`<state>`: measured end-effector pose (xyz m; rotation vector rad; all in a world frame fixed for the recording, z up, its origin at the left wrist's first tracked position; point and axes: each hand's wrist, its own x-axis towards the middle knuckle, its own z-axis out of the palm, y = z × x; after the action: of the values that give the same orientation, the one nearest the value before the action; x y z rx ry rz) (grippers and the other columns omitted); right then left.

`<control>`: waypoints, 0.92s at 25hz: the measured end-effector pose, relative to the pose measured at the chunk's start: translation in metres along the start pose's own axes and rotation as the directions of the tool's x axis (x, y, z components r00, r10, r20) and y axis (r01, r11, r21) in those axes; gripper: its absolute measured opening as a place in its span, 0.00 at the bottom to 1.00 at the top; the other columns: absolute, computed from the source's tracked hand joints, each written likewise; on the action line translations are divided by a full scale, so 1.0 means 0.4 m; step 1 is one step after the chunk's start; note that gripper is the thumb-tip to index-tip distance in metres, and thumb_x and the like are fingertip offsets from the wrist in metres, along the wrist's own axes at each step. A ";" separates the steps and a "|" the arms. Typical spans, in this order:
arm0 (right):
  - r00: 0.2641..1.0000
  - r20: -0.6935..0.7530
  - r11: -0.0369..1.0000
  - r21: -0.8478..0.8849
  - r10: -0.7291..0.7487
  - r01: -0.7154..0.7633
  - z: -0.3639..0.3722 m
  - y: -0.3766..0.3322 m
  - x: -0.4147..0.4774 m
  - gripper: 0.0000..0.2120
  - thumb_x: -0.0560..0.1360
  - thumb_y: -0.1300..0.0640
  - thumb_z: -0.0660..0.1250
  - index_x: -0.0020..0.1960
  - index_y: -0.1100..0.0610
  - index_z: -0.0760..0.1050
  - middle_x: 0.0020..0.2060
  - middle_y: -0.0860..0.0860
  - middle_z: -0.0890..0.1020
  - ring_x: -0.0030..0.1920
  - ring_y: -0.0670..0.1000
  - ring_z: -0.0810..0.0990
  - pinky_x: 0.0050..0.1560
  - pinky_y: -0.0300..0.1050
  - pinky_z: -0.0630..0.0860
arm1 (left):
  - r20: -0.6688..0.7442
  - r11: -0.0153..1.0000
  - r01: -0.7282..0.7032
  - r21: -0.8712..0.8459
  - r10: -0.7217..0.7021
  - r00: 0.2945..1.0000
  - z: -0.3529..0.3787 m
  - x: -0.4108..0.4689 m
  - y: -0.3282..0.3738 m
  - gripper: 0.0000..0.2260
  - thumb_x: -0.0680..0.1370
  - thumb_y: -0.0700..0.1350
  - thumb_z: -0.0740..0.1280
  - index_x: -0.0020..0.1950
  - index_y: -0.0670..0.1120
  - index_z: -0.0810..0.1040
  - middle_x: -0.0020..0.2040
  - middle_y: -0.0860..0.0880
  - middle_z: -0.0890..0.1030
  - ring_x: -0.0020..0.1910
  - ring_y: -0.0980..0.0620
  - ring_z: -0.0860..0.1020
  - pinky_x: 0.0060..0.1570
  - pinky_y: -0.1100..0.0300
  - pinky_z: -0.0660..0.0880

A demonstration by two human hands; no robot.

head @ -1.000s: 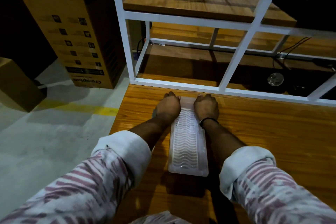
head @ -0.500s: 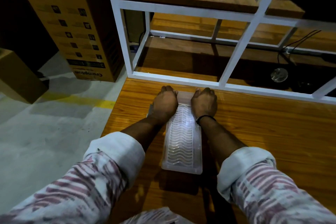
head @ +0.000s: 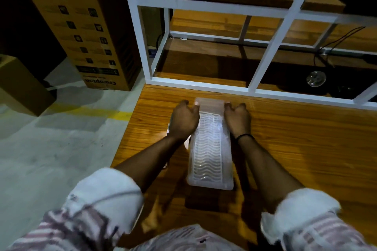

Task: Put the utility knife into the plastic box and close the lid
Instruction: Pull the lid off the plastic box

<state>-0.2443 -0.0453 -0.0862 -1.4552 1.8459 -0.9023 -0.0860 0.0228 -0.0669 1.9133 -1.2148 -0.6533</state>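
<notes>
The box (head: 211, 146) lies lengthwise on the table (head: 295, 149), lid (head: 208, 144) down on it. The knife cannot be seen; whether it is inside cannot be told. The left hand (head: 183, 122) sits at the box's 10 o'clock and the right hand (head: 237, 120) at its 2 o'clock. Half a second ago both palms pressed on the lid's far end; now they have slid off to the sides, fingers loosely curled and gripping nothing, fingertips touching the far corners. The box has not moved.
</notes>
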 end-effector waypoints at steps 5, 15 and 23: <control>0.999 0.039 0.996 -0.088 0.008 -0.004 -0.045 0.079 -0.168 0.27 0.77 0.36 0.61 0.48 0.61 0.74 0.40 0.56 0.81 0.39 0.56 0.78 0.33 0.45 0.67 | 0.104 0.989 0.100 -0.107 -0.089 0.991 -0.024 -0.145 -0.031 0.23 0.83 0.55 0.63 0.70 0.39 0.75 0.66 0.39 0.81 0.67 0.40 0.78 0.59 0.55 0.73; 0.969 -0.159 0.949 -0.282 -0.189 0.139 -0.018 0.038 -0.240 0.22 0.81 0.44 0.60 0.51 0.65 0.75 0.48 0.62 0.80 0.48 0.62 0.79 0.40 0.45 0.65 | 0.088 0.942 0.016 -0.334 0.015 0.996 0.007 -0.204 -0.068 0.21 0.78 0.48 0.66 0.71 0.53 0.74 0.66 0.50 0.82 0.63 0.49 0.81 0.62 0.44 0.81; 0.978 -0.029 0.866 -0.470 -0.206 0.168 -0.067 -0.024 -0.308 0.24 0.79 0.42 0.60 0.64 0.61 0.70 0.61 0.61 0.76 0.61 0.62 0.74 0.54 0.53 0.73 | 0.239 0.829 0.186 -0.528 -0.066 0.969 -0.048 -0.196 -0.072 0.08 0.83 0.38 0.64 0.60 0.45 0.80 0.54 0.50 0.83 0.46 0.68 0.83 0.44 0.72 0.78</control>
<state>-0.2352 0.0771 -0.0563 -1.9424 2.1062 -0.6288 -0.0893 0.1078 -0.0775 1.4652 -0.8916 -1.1650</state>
